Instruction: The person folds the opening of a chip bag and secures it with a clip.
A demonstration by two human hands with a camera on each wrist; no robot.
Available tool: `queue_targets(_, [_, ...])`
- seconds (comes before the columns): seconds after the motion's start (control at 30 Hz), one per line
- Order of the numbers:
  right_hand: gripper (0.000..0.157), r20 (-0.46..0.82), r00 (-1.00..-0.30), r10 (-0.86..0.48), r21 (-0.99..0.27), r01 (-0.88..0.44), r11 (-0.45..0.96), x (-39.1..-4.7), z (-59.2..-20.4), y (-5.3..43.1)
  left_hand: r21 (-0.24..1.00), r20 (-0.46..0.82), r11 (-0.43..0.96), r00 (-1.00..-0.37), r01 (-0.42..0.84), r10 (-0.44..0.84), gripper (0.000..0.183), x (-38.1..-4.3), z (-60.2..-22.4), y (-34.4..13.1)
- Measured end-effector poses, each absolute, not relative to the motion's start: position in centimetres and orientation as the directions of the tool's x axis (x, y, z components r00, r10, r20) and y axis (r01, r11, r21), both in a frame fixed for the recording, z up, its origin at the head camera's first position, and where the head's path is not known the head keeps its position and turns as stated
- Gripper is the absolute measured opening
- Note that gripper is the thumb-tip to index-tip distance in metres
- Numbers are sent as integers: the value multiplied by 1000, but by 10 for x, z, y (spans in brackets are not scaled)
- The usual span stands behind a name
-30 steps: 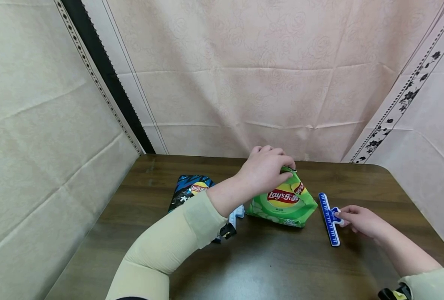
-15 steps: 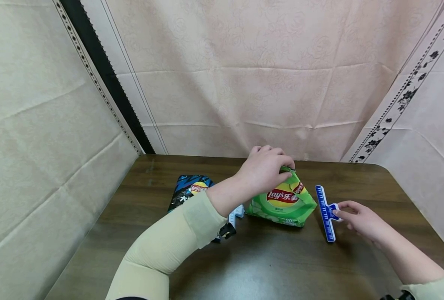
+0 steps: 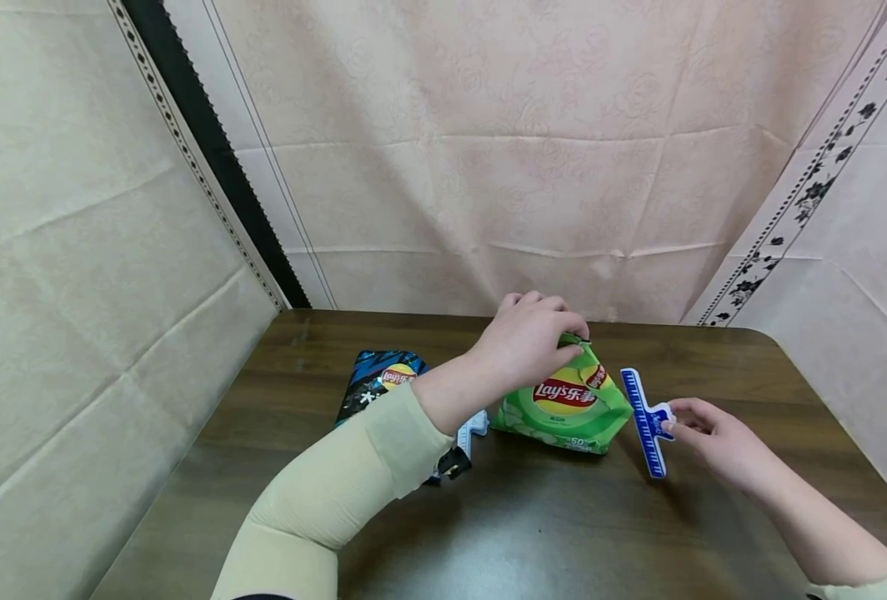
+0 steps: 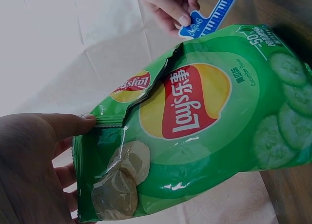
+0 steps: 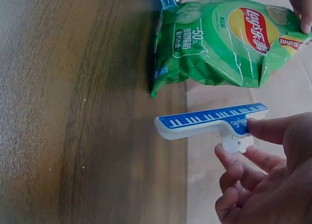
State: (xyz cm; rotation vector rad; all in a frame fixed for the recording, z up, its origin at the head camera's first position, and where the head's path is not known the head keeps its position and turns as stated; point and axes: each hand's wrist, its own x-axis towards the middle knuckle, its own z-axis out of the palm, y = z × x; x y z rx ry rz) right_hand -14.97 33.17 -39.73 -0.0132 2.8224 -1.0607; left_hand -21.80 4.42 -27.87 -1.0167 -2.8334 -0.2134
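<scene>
A green Lay's chip bag point(image 3: 563, 408) stands on the table, its top corner folded over. My left hand point(image 3: 529, 337) pinches that folded top; in the left wrist view the thumb point(image 4: 73, 124) presses on the fold. To the right of the bag, my right hand point(image 3: 717, 437) pinches a blue and white bag clip point(image 3: 644, 423) by its handle. In the right wrist view the clip point(image 5: 214, 119) is apart from the bag, its long bar below the bag's side. Whether the clip's bars are parted is hard to tell.
A dark blue Lay's bag point(image 3: 376, 379) lies left of the green one, partly behind my left forearm. A light blue clip point(image 3: 469, 429) shows beside it. The wooden table point(image 3: 563, 533) meets hanging pale cloth point(image 3: 451, 192) at its back edge.
My right hand has brought the blue clip leftward and slightly up, closer to the green bag's right edge. The left hand and the bag have stayed nearly still.
</scene>
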Motion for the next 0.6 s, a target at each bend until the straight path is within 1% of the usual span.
queue_targets(0.17, [47,15,-999,-42,-629,-42,776,-142,-396,328,93,168,759,-762,644,626,28,-218,-279,45])
queue_targets(0.33, [40,163,-986,-25,-588,-118,800,-135,-395,325,95,166,764,-766,639,621,28,-217,-279,45])
queue_targets(0.6, [34,268,-963,-24,-530,-168,832,-130,-392,322,104,169,761,-765,641,621,27,-217,-279,44])
